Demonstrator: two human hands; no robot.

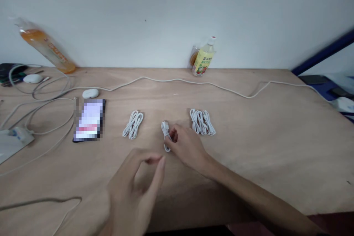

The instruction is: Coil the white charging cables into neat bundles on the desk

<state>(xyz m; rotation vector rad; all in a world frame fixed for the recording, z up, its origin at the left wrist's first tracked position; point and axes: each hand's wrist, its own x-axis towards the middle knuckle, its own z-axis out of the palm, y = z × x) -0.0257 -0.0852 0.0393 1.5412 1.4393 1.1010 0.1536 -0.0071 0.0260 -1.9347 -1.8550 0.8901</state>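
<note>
A coiled white cable (165,129) lies on the wooden table between two groups of similar cables. My right hand (188,145) has its fingers closed on the right side of this coil. Nearer to me, my left hand (135,188) is raised with thumb and index fingertip pressed together; whatever they may pinch is too small to make out. Left of the held coil rest bundled white cables (133,124). On the other side, several white coils (202,122) lie side by side, just beyond my right hand.
A phone (90,120) and a white case (90,93) lie left. An orange bottle (48,49) and a yellow-labelled bottle (204,59) stand at the wall. A long white cable (177,80) crosses the table's back; more cables loop at far left.
</note>
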